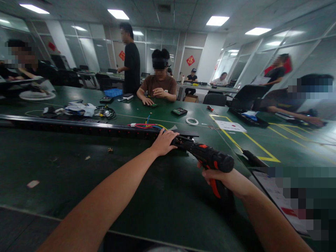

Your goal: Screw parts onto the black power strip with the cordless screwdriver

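We are wrapping our right hand firmly around the handle of a drill, its nose pointing at the right end of a long black bar that is lying across the green table. Our left hand is resting over that end, beside colored wires; we cannot tell whether it is gripping.

Rectangular lights glow in the pale ceiling; glass walls, a door with a red diamond sign, and black chairs surround the room.
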Available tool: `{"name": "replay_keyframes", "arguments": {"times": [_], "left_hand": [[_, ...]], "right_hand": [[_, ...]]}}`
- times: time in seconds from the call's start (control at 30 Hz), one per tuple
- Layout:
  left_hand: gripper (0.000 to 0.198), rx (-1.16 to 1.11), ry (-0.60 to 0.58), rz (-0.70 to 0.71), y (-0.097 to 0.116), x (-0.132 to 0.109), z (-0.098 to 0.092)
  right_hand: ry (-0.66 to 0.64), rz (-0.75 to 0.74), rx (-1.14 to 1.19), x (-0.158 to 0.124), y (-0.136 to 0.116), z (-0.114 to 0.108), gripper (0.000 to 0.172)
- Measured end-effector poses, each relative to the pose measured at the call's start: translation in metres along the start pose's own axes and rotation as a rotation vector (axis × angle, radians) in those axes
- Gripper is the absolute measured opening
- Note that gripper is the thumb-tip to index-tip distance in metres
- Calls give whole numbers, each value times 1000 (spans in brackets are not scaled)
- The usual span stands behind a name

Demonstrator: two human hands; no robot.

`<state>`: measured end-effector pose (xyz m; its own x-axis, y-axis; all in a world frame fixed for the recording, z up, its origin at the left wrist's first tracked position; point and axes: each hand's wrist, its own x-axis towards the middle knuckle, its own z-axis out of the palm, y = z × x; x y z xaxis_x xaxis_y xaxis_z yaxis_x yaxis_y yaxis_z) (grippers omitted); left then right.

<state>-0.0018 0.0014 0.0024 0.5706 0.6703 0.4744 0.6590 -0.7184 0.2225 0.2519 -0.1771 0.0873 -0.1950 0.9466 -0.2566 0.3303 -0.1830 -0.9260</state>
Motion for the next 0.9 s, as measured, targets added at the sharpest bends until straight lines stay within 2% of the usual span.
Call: {"name": "replay_keyframes", "arguments": {"times": [0.17,0.43,0.6,0.7,0.9], "left_hand": [[63,-4,6,3,0,0,-1],[63,-1,-2,-4,1,-1,0],[64,4,-1,-5,1,-1,0],[63,-1,1,-6,1,-1,0],[64,-8,0,-5,0,0,0]], "right_hand": [[1,-7,34,-1,-2,2,48],[-29,30,75,-2,-5,2,76],[-43,51,56,-2,-4,1,84],[-32,62,49,-3,-3,1,78],[-43,33,33,-2,-4,1,51]]}}
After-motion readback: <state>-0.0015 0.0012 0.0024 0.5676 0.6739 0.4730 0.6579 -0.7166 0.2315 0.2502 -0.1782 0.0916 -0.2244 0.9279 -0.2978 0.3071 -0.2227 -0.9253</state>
